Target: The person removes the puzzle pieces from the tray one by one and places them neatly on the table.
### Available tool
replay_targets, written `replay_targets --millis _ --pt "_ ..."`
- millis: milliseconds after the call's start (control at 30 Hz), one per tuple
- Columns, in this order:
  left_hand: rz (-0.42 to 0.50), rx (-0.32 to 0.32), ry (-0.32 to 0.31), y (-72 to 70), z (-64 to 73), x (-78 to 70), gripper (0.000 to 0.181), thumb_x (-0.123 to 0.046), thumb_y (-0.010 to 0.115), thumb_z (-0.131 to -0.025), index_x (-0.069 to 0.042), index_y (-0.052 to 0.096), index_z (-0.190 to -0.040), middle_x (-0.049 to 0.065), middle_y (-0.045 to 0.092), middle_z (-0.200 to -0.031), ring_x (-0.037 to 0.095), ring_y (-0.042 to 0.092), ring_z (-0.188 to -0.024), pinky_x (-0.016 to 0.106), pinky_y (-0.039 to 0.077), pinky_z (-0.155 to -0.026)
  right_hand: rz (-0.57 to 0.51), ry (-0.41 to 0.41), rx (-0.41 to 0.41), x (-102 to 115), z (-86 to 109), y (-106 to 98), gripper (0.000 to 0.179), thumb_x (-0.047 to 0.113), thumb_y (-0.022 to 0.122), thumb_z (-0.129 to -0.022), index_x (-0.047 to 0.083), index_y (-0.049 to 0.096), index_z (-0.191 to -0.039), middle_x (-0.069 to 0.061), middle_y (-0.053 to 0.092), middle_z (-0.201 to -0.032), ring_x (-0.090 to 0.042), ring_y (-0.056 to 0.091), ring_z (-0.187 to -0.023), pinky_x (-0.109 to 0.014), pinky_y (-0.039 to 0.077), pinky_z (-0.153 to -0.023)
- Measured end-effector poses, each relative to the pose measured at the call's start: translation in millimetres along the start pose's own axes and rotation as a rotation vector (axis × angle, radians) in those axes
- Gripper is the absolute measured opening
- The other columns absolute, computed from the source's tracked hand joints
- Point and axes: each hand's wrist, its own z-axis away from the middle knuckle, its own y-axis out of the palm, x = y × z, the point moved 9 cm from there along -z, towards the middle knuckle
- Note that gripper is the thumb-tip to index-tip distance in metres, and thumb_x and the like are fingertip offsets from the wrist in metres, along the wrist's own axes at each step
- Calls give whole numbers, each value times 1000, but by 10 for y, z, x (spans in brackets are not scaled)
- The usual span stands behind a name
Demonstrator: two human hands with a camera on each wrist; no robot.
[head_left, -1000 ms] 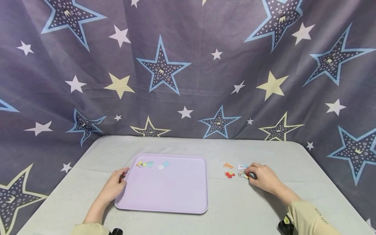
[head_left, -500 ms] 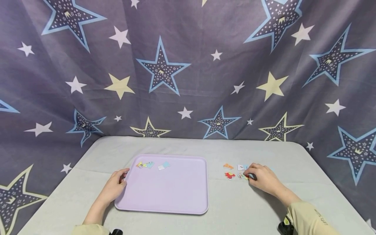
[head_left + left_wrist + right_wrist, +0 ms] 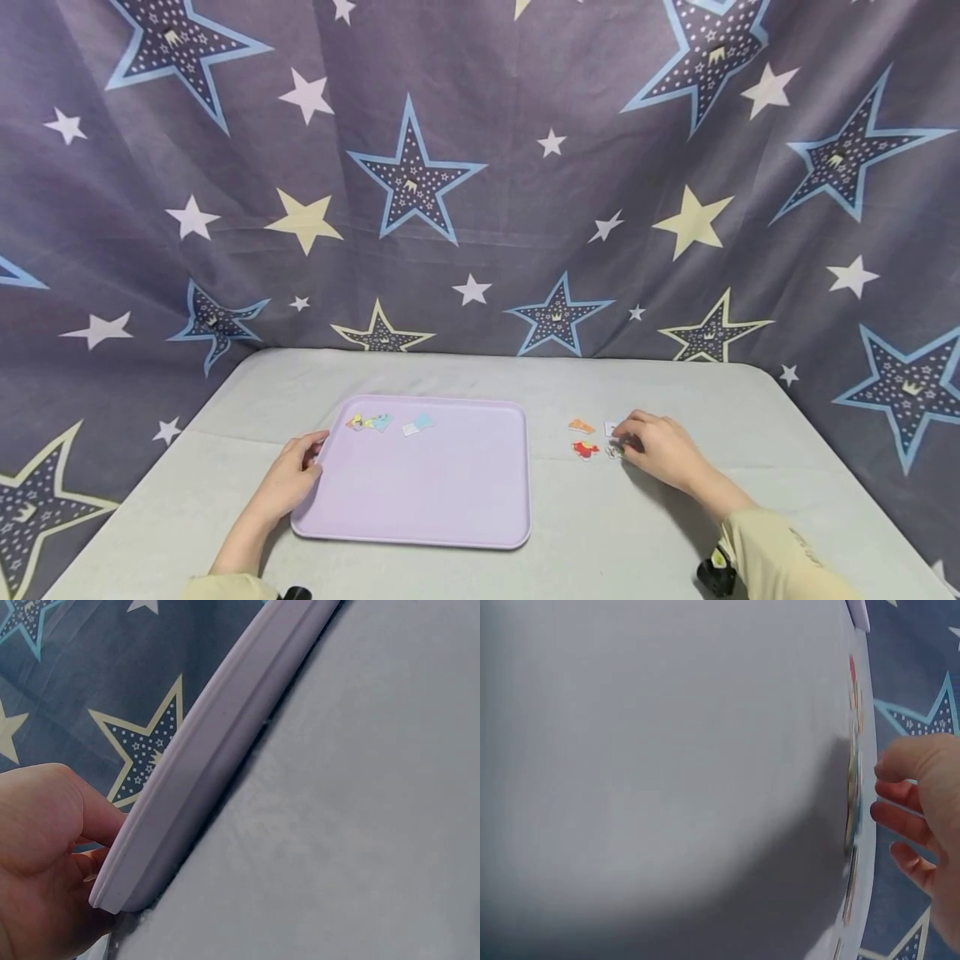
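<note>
My left hand [image 3: 283, 479] grips the left rim of a lilac tray [image 3: 412, 500]; the left wrist view has the fingers at the tray's edge [image 3: 180, 772]. My right hand [image 3: 663, 450] hovers low over small picture puzzle pieces right of the tray. In the right wrist view its fingers [image 3: 900, 821] are loosely bent, with nothing between them. Just left of this hand lie a white puzzle piece [image 3: 611, 429] and a multicoloured puzzle piece [image 3: 613, 451], both partly covered by it. Farther left are an orange puzzle piece [image 3: 581, 427] and a red puzzle piece [image 3: 585, 450].
On the tray's far left part lie yellow-and-blue puzzle pieces [image 3: 370, 422] and a white-and-light-blue pair [image 3: 418, 425]. A pale cloth covers the table [image 3: 600, 533]. Behind it hangs a dark curtain [image 3: 480, 225] printed with stars.
My right hand has shifted slightly left over the puzzle pieces, and the dark patch seen by its thumb earlier no longer shows. The left hand and the tray have stayed in place.
</note>
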Motion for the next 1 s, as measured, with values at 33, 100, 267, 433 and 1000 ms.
replay_targets --millis 33,100,267,433,1000 --pt "0 -1 2 0 0 0 48 3 49 -79 8 44 -126 15 48 -101 19 45 -85 27 37 -73 2 -1 4 28 -23 8 17 13 67 -71 16 69 -88 7 60 -86 -8 56 -68 -34 45 -66" --pt "2 -2 3 1 0 -1 48 3 49 -79 7 45 -126 15 48 -101 19 45 -85 27 37 -73 -4 -5 15 96 -72 17 16 14 67 -73 16 69 -88 7 60 -86 -7 56 -68 -34 46 -67" --pt "4 9 -11 12 -6 8 48 2 48 -80 7 44 -127 14 48 -102 20 45 -87 28 37 -74 -29 -27 34 294 -204 40 14 15 66 -76 16 68 -90 6 59 -86 -4 53 -65 -34 44 -68" --pt "2 9 -11 6 -4 0 48 2 48 -79 7 44 -127 14 48 -102 20 45 -86 28 37 -73 -40 -74 37 515 -352 61 16 15 65 -77 17 68 -92 6 58 -88 0 47 -61 -34 43 -69" --pt "17 26 -20 0 29 -27 47 3 49 -80 8 43 -127 16 47 -103 20 45 -87 28 37 -74 -88 -228 16 1284 -755 143 15 15 63 -78 18 68 -91 5 62 -90 -9 56 -67 -36 46 -73"
